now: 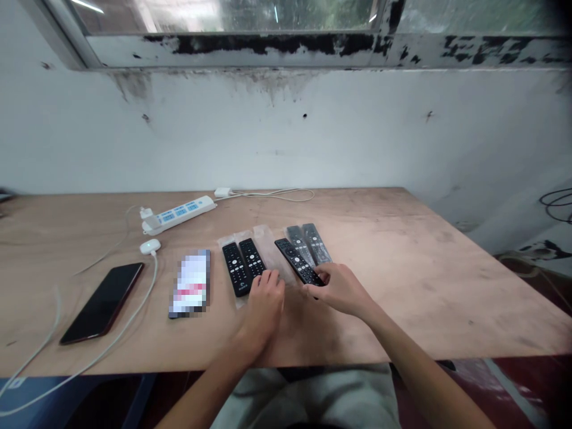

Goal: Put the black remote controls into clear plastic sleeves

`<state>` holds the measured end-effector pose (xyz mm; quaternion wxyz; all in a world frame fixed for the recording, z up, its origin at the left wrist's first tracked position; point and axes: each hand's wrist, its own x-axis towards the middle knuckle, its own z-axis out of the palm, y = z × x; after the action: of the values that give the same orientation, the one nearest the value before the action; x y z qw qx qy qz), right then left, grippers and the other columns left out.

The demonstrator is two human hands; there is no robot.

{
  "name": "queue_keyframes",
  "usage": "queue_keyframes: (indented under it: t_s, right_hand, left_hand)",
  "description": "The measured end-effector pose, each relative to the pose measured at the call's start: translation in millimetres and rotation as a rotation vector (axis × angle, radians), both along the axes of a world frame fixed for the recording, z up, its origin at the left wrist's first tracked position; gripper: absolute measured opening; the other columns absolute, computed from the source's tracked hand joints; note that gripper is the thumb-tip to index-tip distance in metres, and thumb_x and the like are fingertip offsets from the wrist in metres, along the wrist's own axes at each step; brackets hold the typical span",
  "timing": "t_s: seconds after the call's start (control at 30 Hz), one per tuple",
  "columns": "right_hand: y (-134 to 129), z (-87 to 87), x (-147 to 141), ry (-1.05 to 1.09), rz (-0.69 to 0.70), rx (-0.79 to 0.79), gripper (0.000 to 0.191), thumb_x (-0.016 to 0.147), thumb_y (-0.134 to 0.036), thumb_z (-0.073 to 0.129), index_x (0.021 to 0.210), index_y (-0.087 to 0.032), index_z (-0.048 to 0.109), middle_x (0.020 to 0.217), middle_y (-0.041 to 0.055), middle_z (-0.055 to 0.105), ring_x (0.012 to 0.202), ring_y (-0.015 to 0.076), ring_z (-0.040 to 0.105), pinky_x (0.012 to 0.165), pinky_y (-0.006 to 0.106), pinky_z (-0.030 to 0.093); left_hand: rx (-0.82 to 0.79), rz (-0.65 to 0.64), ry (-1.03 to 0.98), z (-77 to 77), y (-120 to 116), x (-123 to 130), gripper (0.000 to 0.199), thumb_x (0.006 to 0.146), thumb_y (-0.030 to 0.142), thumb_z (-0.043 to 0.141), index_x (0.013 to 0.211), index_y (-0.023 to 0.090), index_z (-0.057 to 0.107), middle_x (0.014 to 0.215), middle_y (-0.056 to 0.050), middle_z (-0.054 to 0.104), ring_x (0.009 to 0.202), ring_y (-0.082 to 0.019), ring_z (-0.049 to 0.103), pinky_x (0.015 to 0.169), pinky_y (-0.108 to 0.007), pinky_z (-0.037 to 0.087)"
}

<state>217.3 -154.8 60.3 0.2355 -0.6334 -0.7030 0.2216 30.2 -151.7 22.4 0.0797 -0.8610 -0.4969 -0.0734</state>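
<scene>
My right hand [334,287] pinches the lower end of a black remote control [297,260], thumb and fingers closed on it. That remote is slanted above an empty clear plastic sleeve [266,241]. Left of it, my left hand [267,301] has its fingers curled over the lower end of another black remote [252,256], which lies on plastic wrapping. Beside that one rests a third black remote [235,269], also on a sleeve. Two more remotes, a nearer one [300,243] and a right-hand one [316,243], look greyish inside their clear sleeves.
A phone with a lit, blurred screen [191,285] and a dark phone [103,304] lie to the left. Behind them are a white power strip [181,214], a white round charger [150,246] and white cables. The wooden table [393,238] meets a wall [357,137] at the back.
</scene>
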Motion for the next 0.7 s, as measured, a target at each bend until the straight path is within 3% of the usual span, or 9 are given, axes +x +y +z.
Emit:
queue_keyframes:
  t_s: [0.1, 0.27, 0.4, 0.7]
  right_hand:
    - [-3.2, 3.2, 1.5, -0.017, 0.012, -0.002, 0.027, 0.067, -0.036, 0.062, 0.054, -0.019, 0.046, 0.056, -0.0036, 0.05, 0.054, 0.0098, 0.043, 0.05, 0.023, 0.027]
    - [-13.2, 13.9, 7.1, -0.042, 0.076, 0.018, 0.029, 0.069, -0.037, 0.061, 0.054, -0.019, 0.044, 0.056, -0.0036, 0.049, 0.054, 0.0101, 0.041, 0.05, 0.024, 0.026]
    - [-22.6, 22.5, 11.1, -0.049, 0.122, 0.001, 0.025, 0.069, -0.036, 0.063, 0.058, -0.019, 0.047, 0.06, -0.0026, 0.052, 0.056, 0.0108, 0.044, 0.051, 0.024, 0.027]
    - [-28.9, 26.3, 11.1, -0.069, 0.186, -0.1, 0.013, 0.065, -0.03, 0.066, 0.063, -0.019, 0.058, 0.061, -0.0014, 0.058, 0.055, 0.0112, 0.047, 0.052, 0.024, 0.028]
  left_hand:
    - [0.0, 0.075, -0.068, 1.8, 5.5, -2.7, 0.021, 0.088, 0.011, 0.041, 0.08, 0.016, 0.059, 0.087, -0.009, 0.058, 0.084, -0.024, 0.051, 0.073, -0.038, 0.045]
    - [-0.035, 0.17, -0.214, 9.8, 21.4, -15.1, 0.024, 0.091, 0.011, 0.036, 0.08, 0.016, 0.058, 0.084, -0.007, 0.058, 0.08, -0.02, 0.054, 0.073, -0.032, 0.045]
    - [0.084, 0.225, -0.195, 15.9, 36.3, -24.3, 0.024, 0.093, 0.02, 0.038, 0.082, 0.017, 0.059, 0.088, -0.006, 0.058, 0.083, -0.02, 0.054, 0.07, -0.031, 0.045]
    - [0.065, 0.147, -0.317, 15.9, 46.9, -30.0, 0.026, 0.094, 0.019, 0.035, 0.082, 0.016, 0.058, 0.086, -0.007, 0.058, 0.082, -0.02, 0.056, 0.075, -0.032, 0.045]
